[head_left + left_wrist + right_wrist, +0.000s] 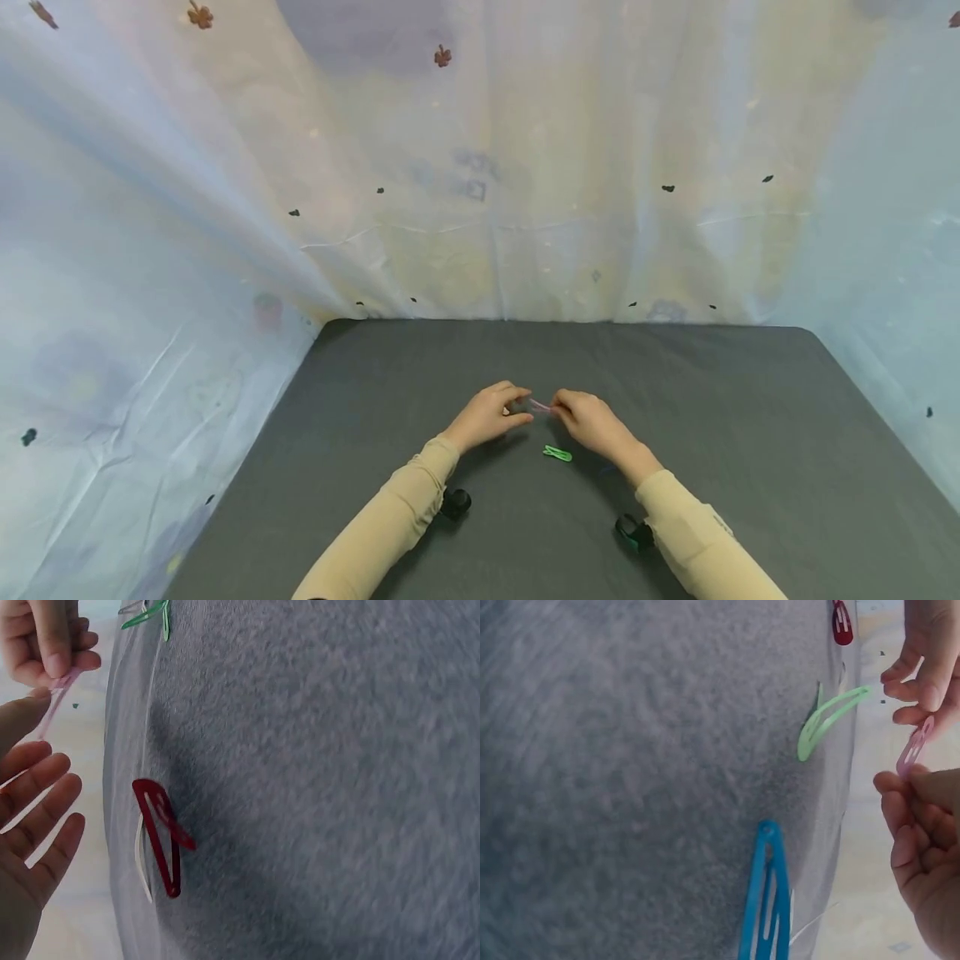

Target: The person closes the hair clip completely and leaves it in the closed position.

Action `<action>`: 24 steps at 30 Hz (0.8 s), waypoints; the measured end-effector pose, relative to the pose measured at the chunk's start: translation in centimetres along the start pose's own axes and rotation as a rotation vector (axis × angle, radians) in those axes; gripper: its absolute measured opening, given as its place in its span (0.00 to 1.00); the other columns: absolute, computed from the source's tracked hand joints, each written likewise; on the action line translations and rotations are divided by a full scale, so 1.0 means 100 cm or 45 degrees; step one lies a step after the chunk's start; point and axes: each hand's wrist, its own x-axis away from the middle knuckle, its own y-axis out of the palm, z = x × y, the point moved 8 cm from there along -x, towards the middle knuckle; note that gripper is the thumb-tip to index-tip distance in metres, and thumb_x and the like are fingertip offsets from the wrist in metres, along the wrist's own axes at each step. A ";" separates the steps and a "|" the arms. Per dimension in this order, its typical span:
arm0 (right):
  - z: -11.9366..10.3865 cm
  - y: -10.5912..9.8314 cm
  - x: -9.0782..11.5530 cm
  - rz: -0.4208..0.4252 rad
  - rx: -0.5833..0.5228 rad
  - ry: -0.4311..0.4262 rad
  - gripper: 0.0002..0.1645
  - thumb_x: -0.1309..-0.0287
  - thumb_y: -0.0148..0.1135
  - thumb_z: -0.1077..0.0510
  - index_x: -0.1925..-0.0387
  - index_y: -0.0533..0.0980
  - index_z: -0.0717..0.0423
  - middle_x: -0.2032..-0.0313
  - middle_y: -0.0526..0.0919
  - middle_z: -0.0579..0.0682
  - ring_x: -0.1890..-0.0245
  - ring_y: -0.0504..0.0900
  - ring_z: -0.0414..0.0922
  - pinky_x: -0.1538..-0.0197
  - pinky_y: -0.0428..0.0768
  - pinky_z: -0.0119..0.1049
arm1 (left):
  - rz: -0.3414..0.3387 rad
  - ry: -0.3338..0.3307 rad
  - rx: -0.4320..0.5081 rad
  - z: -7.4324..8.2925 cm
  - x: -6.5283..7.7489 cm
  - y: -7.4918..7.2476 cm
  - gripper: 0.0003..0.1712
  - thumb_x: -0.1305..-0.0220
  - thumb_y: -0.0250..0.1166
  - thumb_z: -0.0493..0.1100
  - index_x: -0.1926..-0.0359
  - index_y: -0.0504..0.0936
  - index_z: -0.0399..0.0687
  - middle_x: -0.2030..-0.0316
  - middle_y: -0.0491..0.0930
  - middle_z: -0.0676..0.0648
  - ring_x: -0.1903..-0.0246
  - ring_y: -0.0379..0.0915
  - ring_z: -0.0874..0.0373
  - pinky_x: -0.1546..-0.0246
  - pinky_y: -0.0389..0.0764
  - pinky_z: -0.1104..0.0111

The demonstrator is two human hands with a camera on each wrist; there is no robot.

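Observation:
A pink snap hair clip (540, 406) is held up above the grey cloth between both hands. My right hand (596, 425) pinches one end of it between thumb and fingers. My left hand (486, 417) is at the other end, its thumb and fingers spread apart around the tip; whether they touch it I cannot tell. Below the hands lies a light green hair clip (557, 453). A dark red hair clip (169, 844) rests on the cloth in the left wrist view. In the right wrist view a blue hair clip (766, 896) lies nearer my right wrist.
The dark grey cloth (750, 433) covers the table, with pale patterned curtains (525, 208) hanging behind and at both sides. Black wrist cameras (455, 504) sit under the beige sleeves (390, 517).

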 end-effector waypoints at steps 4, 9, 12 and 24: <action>-0.002 -0.003 0.002 -0.017 -0.060 -0.020 0.04 0.38 0.56 0.59 0.64 0.78 0.53 0.72 0.81 0.46 0.79 0.69 0.31 0.75 0.69 0.25 | 0.054 0.016 0.057 0.002 -0.002 -0.001 0.17 0.37 0.60 0.52 0.52 0.80 0.50 0.61 0.79 0.51 0.64 0.75 0.61 0.62 0.76 0.73; -0.001 -0.003 0.004 -0.026 -0.176 -0.017 0.06 0.38 0.57 0.58 0.62 0.78 0.55 0.71 0.81 0.46 0.78 0.73 0.32 0.74 0.72 0.26 | 0.116 0.036 0.116 0.004 -0.004 -0.002 0.10 0.37 0.61 0.50 0.58 0.81 0.52 0.66 0.79 0.53 0.67 0.74 0.66 0.64 0.76 0.75; -0.002 -0.002 0.004 0.012 -0.218 -0.027 0.06 0.40 0.59 0.59 0.61 0.78 0.54 0.69 0.83 0.45 0.73 0.78 0.34 0.71 0.75 0.27 | 0.146 0.028 0.117 0.003 -0.003 -0.004 0.09 0.37 0.61 0.49 0.60 0.81 0.53 0.68 0.78 0.54 0.68 0.73 0.67 0.65 0.75 0.75; -0.010 -0.006 0.000 0.137 -0.206 -0.090 0.23 0.41 0.59 0.63 0.44 0.69 0.51 0.75 0.78 0.42 0.80 0.71 0.28 0.75 0.72 0.25 | 0.268 0.108 0.013 0.011 0.000 -0.012 0.07 0.37 0.61 0.48 0.70 0.76 0.53 0.75 0.71 0.55 0.78 0.63 0.69 0.75 0.67 0.78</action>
